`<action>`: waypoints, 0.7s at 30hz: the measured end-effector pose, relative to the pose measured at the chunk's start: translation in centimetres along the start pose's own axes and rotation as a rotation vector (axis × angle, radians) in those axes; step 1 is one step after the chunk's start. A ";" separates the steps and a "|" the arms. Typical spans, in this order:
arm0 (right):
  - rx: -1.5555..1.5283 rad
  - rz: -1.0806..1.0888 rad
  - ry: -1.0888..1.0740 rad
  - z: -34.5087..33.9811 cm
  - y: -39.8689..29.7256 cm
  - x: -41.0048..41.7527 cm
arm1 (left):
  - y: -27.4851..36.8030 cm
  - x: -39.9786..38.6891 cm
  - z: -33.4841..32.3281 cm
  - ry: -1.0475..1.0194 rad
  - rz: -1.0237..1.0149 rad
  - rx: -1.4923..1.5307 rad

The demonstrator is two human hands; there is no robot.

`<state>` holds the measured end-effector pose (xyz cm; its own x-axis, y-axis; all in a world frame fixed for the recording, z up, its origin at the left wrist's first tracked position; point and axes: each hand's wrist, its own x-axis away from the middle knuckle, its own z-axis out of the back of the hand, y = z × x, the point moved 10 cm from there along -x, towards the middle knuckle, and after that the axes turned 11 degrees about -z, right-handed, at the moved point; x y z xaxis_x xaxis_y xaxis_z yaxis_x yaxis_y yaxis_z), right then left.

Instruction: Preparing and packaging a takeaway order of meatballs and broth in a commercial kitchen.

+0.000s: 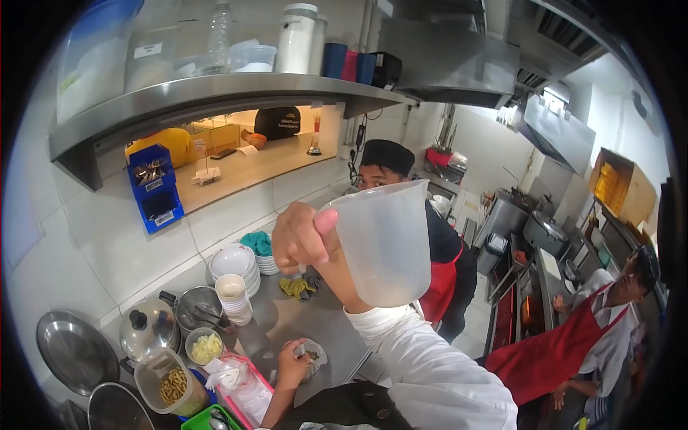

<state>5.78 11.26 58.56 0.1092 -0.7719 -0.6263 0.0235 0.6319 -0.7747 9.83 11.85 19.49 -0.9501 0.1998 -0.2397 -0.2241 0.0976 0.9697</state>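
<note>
My right hand [302, 236] is raised in front of the camera, with the white sleeve of my arm stretched out below it. It grips the handle of a translucent plastic measuring jug [384, 247], which looks empty. Lower down, my left hand [293, 359] rests over the steel counter with its fingers on a small clear plastic bag [314, 357]. Some dark bits show inside that bag, too small to name. Beside my left forearm lies a pink tray [248, 395] with white plastic bags [231, 371] in it.
Left on the counter stand stacked paper cups [234, 298], stacked white bowls [234, 263], a lidded pot [148, 328] and a plastic tub [171, 384] of brown food. One person in a black cap [387, 156] is behind the jug. Another, in a red apron [553, 349], stands right.
</note>
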 end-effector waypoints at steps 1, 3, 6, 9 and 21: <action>0.034 -0.001 -0.032 -0.6 0.0 -0.1 | -0.4 0.0 0.3 0.027 0.011 0.024; 0.077 -0.005 -0.007 -0.7 0.1 -0.3 | -1.0 -0.1 1.0 0.021 0.006 0.015; 0.119 -0.026 0.023 -0.7 0.1 -0.4 | -1.7 -0.3 1.3 0.016 0.013 0.023; 0.122 -0.026 0.038 -0.8 -0.2 -0.4 | -1.6 -0.1 1.1 0.020 0.032 0.027; 0.086 0.038 0.047 -1.8 -2.3 0.0 | -2.3 0.7 1.4 0.039 0.024 -0.001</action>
<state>3.99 9.71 60.16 0.0645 -0.7486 -0.6599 0.1060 0.6626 -0.7414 10.01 13.16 17.07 -0.9628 0.1638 -0.2148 -0.2017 0.0927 0.9750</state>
